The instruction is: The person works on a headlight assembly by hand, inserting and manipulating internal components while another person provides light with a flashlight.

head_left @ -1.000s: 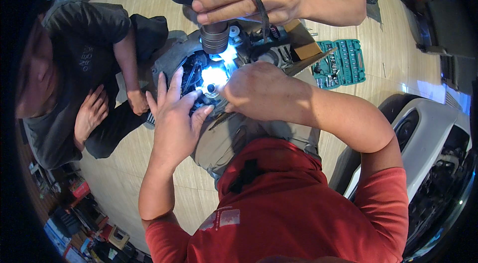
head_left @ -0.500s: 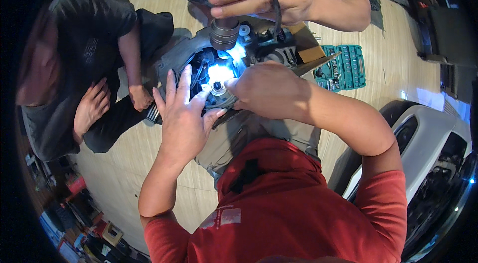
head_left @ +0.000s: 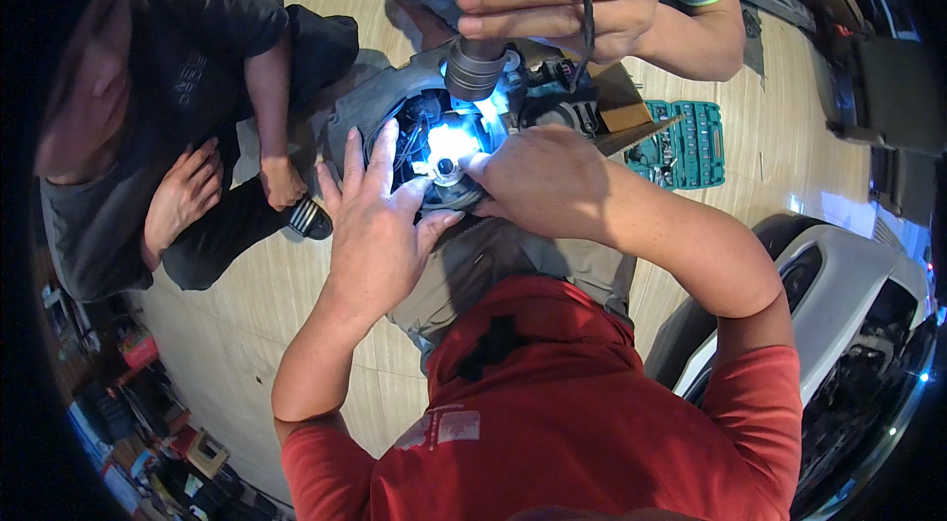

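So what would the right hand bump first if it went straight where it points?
The right hand would probably meet the brightly lit round part left of it; depth is unclear, so they may already touch.

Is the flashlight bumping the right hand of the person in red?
Apart. The head view shows a brightly lit gap between the flashlight's wide end and the right hand below it.

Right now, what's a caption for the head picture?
Left hand and right hand at an open housing, lit by a flashlight.
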`<action>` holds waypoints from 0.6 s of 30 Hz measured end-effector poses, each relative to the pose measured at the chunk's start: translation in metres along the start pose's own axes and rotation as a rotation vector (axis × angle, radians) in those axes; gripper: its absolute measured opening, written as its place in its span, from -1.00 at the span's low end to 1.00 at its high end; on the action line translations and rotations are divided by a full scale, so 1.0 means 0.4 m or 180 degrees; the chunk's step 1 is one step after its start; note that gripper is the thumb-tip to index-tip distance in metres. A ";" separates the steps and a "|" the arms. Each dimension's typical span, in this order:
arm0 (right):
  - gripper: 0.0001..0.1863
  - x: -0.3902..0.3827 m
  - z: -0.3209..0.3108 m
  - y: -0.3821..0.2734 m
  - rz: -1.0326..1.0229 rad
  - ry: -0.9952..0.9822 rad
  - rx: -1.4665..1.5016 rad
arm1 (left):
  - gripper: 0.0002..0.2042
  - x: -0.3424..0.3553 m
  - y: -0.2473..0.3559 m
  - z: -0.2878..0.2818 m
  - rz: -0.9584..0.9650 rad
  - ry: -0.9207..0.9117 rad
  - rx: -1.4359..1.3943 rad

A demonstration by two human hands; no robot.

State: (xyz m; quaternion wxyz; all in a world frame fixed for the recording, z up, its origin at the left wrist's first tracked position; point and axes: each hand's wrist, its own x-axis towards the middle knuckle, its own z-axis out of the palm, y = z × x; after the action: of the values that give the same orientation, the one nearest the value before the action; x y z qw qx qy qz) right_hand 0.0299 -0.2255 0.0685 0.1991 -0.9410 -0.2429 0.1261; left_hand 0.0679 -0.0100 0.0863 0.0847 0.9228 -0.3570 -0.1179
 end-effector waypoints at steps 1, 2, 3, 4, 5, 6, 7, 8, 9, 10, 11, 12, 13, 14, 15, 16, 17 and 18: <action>-0.64 0.000 0.000 -0.002 -0.0008 0.0017 -0.0018 | -0.62 -0.002 0.001 -0.002 -0.0017 -0.0008 0.0001; -0.63 -0.001 0.002 -0.001 0.0001 0.0028 -0.0038 | -0.62 0.001 0.000 0.001 -0.0019 -0.0019 -0.0010; -0.63 -0.001 0.004 -0.001 0.0010 0.0039 -0.0058 | -0.62 0.004 0.000 0.002 -0.0003 -0.0015 -0.0025; -0.63 0.000 0.005 -0.002 0.0045 0.0030 -0.0048 | -0.63 0.006 -0.001 0.004 0.0014 -0.0011 -0.0040; -0.63 0.001 0.006 -0.005 0.0065 0.0029 -0.0032 | -0.63 0.004 -0.001 0.003 0.0020 -0.0007 -0.0040; -0.63 0.001 0.007 -0.008 0.0086 0.0028 -0.0015 | -0.63 0.002 -0.001 0.003 0.0016 -0.0015 -0.0031; -0.63 0.000 0.010 -0.009 0.0060 0.0076 -0.0007 | -0.63 0.001 -0.002 0.003 0.0014 -0.0025 -0.0023; -0.62 -0.004 0.012 -0.010 0.0045 0.0126 -0.0002 | -0.63 0.000 -0.002 0.002 0.0021 -0.0032 -0.0017; -0.62 -0.006 0.013 -0.010 0.0030 0.0176 0.0003 | -0.63 -0.001 -0.002 0.002 0.0045 -0.0006 -0.0009; -0.61 -0.004 0.011 -0.012 0.0075 0.0112 0.0030 | -0.64 -0.002 -0.004 0.005 0.0070 0.0018 -0.0001; -0.60 -0.002 0.007 -0.014 0.0122 0.0046 0.0058 | -0.64 -0.003 -0.005 0.007 0.0095 0.0041 0.0005; -0.60 -0.001 0.006 -0.014 0.0170 -0.0019 0.0086 | -0.64 -0.003 -0.005 0.007 0.0116 0.0053 0.0037; -0.58 -0.002 0.012 -0.010 0.0095 0.0077 0.0062 | -0.64 -0.003 -0.006 0.007 0.0138 0.0065 0.0069; -0.57 -0.005 0.017 -0.007 0.0018 0.0175 0.0038 | -0.64 -0.004 -0.005 0.005 0.0159 0.0077 0.0102; -0.56 -0.006 0.018 -0.005 -0.0057 0.0273 0.0013 | -0.64 -0.004 -0.003 0.002 0.0162 0.0071 0.0134; -0.55 -0.004 0.015 -0.003 -0.0007 0.0122 0.0070 | -0.64 -0.003 -0.001 -0.002 0.0166 0.0065 0.0166; -0.55 0.003 0.002 -0.005 0.0050 -0.0030 0.0125 | -0.64 -0.001 0.000 -0.003 0.0176 0.0059 0.0193; -0.54 0.008 -0.006 -0.007 0.0107 -0.0181 0.0181 | -0.65 0.001 0.000 -0.001 0.0218 0.0066 0.0217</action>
State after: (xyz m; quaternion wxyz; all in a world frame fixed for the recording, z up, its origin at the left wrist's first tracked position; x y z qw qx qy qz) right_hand 0.0324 -0.2224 0.0713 0.2165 -0.9350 -0.2289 0.1630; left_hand 0.0684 -0.0102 0.0867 0.0609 0.9135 -0.3913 -0.0932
